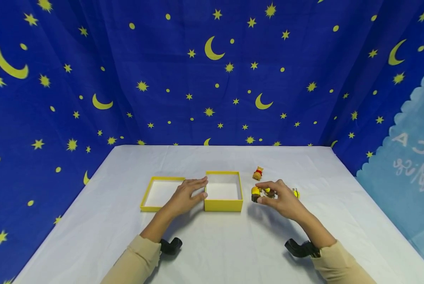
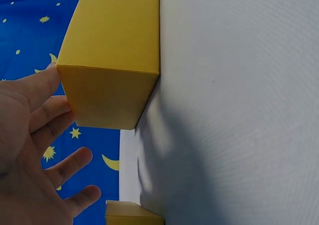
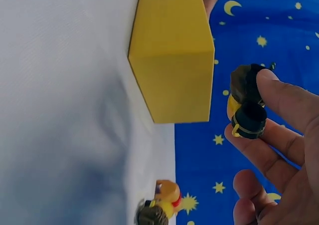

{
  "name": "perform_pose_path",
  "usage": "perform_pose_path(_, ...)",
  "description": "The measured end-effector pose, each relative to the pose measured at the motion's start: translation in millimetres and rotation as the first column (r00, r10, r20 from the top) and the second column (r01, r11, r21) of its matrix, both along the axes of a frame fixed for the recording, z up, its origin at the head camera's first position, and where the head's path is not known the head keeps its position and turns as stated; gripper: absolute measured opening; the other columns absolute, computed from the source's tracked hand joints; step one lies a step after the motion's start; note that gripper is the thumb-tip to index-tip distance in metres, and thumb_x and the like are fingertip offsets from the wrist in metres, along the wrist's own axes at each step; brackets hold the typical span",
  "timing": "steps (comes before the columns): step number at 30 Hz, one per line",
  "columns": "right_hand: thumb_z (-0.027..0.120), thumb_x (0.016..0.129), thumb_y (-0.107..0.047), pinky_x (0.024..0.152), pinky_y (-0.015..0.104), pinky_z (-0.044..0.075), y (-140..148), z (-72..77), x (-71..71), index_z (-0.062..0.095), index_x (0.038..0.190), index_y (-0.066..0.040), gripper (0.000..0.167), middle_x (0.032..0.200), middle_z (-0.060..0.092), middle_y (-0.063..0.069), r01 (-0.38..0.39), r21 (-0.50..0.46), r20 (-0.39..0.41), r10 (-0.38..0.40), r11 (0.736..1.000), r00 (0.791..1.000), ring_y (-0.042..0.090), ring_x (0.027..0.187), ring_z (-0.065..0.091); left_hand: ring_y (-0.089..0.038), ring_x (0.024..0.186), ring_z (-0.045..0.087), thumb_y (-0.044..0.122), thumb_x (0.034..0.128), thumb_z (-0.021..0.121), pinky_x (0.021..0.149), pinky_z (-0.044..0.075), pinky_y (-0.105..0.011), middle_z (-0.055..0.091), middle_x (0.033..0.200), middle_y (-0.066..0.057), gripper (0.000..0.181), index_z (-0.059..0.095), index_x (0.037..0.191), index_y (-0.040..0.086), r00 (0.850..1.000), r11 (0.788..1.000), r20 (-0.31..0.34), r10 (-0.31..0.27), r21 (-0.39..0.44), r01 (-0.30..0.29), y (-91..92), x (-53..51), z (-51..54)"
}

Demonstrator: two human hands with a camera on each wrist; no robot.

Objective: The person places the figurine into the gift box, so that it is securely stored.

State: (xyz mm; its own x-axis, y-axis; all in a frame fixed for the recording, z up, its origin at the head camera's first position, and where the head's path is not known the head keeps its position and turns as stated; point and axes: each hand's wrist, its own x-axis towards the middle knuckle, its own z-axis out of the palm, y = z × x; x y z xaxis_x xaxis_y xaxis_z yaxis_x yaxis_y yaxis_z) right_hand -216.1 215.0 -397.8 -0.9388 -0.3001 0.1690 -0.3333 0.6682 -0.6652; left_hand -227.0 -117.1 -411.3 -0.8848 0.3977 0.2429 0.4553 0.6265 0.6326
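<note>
My right hand [image 1: 284, 200] pinches a small yellow and dark brown toy figure [image 1: 255, 191] between thumb and fingers, just right of an open yellow box [image 1: 223, 205]. In the right wrist view, the figure [image 3: 245, 85] has a black bucket-like part, held above the table. My left hand [image 1: 184, 198] touches the box's left wall with thumb and fingertips, its fingers fairly straight. The white inside of the box shows in the head view. A small orange bear figure with a red band [image 1: 257, 173] stands behind the right hand.
A shallow yellow-rimmed lid [image 1: 146, 193] lies left of the box, partly behind the left hand. More small figures, one with yellow [image 1: 296, 193], stand by the right hand and are partly hidden by it. A starry blue curtain [image 1: 176, 71] hangs behind the white table [image 1: 215, 248].
</note>
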Motion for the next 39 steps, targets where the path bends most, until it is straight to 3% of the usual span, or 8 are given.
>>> perform_pose_path(10,0.073,0.080,-0.036,0.064,0.028,0.036,-17,7.6,-4.0,0.064,0.122,-0.020,0.046,0.094,0.052,0.007,-0.003,-0.005,0.027,0.004,1.000,1.000,0.025,0.086,0.044,-0.030,0.134,0.040,0.028,0.0914,0.061,0.110,0.025,-0.059,0.045,0.147,0.001,0.048,0.052,0.135,0.011,1.000,1.000,-0.001,0.004,-0.021,-0.004,0.0,0.8,1.7)
perform_pose_path(18,0.071,0.081,-0.040,0.071,0.029,0.038,-28,9.6,-7.2,0.063,0.123,-0.020,0.047,0.110,0.057,0.008,-0.017,-0.024,0.051,0.018,1.000,0.999,0.029,0.100,0.047,-0.029,0.133,0.041,0.028,0.0916,0.061,0.109,0.027,-0.059,0.045,0.146,0.002,0.047,0.052,0.135,0.011,1.000,1.000,-0.014,0.001,-0.028,-0.001,-0.1,-0.7,0.1)
perform_pose_path(31,0.073,0.082,-0.033,0.073,0.029,0.039,-44,13.8,-14.0,0.063,0.124,-0.014,0.048,0.113,0.063,0.004,-0.074,-0.078,0.015,0.076,0.994,0.997,0.030,0.101,0.049,-0.028,0.131,0.043,0.028,0.0918,0.060,0.109,0.026,-0.060,0.046,0.146,0.001,0.047,0.052,0.135,0.010,0.999,1.000,-0.033,-0.001,-0.026,0.000,-1.1,-1.2,-1.6)
perform_pose_path(39,0.074,0.081,-0.031,0.074,0.029,0.041,-51,12.9,-16.6,0.063,0.122,-0.014,0.047,0.114,0.063,0.005,-0.060,-0.087,-0.012,0.059,0.994,0.998,0.027,0.098,0.051,-0.030,0.132,0.042,0.027,0.0925,0.060,0.108,0.026,-0.060,0.045,0.146,0.001,0.047,0.051,0.135,0.011,1.000,1.000,-0.021,-0.005,-0.024,0.004,-0.9,-0.1,-0.2)
